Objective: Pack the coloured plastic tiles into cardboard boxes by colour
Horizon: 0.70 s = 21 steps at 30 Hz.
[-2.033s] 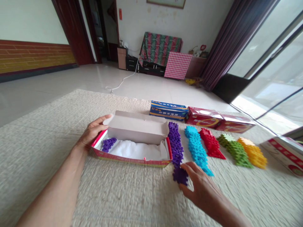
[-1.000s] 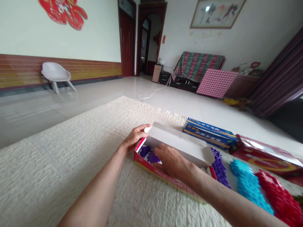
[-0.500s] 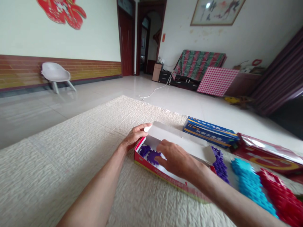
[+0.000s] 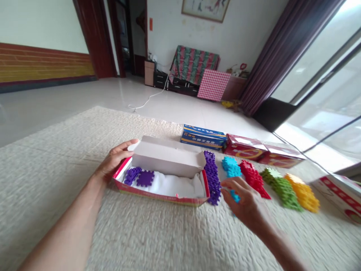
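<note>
An open red box (image 4: 166, 198) with a white lining lies on the textured mat, its lid (image 4: 169, 150) raised at the back. Purple notched pieces (image 4: 145, 178) rest at its left end. My left hand (image 4: 114, 160) grips the box's left end by the lid flap. Over the mat, right of a row of purple pieces (image 4: 212, 177), my right hand (image 4: 244, 199) has its fingers apart, with nothing visible between them. It partly covers the row of light blue pieces (image 4: 231, 166).
Rows of red (image 4: 254, 178), green (image 4: 282, 188) and yellow pieces (image 4: 303, 194) lie to the right. Behind stand blue boxes (image 4: 203, 138) and red boxes (image 4: 246, 146). Another red and white box (image 4: 341, 195) is at the far right.
My right hand has moved out of the box to the right, beside the purple row. The view has turned right, showing the green and yellow rows. My left hand stays on the box.
</note>
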{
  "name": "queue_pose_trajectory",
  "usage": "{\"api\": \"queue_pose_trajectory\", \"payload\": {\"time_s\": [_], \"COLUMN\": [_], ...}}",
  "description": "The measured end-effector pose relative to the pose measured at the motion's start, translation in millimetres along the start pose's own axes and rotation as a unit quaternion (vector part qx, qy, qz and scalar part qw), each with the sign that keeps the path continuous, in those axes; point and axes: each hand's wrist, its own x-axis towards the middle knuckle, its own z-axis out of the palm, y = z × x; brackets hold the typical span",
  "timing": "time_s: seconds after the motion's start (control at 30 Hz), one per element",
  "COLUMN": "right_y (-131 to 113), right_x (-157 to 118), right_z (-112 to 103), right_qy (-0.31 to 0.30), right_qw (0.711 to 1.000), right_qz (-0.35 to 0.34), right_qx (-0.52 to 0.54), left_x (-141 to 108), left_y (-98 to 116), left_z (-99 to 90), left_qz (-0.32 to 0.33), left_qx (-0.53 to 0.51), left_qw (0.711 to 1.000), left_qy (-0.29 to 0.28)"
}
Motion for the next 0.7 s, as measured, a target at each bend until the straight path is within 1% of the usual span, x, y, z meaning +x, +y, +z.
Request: {"api": "queue_pose_trajectory", "payload": {"time_s": [0.07, 0.13, 0.27, 0.37, 0.47, 0.57, 0.63, 0.7], "right_y": [3, 2, 1, 0, -1, -1, 2, 7], "right_x": [-14, -20, -20, -20, -21, -23, -23, -23], "right_z": [11, 19, 28, 30, 29, 27, 24, 20], "right_qy": [-0.008, -0.001, -0.001, -0.002, -0.008, -0.029, -0.054, -0.104], "right_qw": [1.0, 0.999, 0.996, 0.997, 0.999, 0.996, 0.984, 0.963], "right_qz": [-0.008, -0.01, -0.006, 0.008, 0.03, 0.069, 0.112, 0.15], "right_qx": [-0.024, -0.053, -0.092, -0.082, -0.036, 0.053, 0.127, 0.199], "left_x": [-1, -1, -2, -3, -3, -1, 1, 1], "left_y": [0, 0, 2, 4, 4, 3, 2, 2], "left_z": [0.2, 0.0, 0.7, 2.3, 2.7, 1.1, -0.2, -0.5], "left_qz": [-0.005, -0.006, -0.01, -0.009, -0.006, -0.001, 0.002, 0.002], "left_qx": [0.002, 0.005, 0.009, 0.014, 0.018, 0.015, 0.013, 0.011], "left_qw": [1.0, 1.0, 1.0, 1.0, 1.0, 1.0, 1.0, 1.0], "left_qy": [-0.006, -0.008, 0.0, 0.0, 0.001, 0.004, 0.003, 0.0]}}
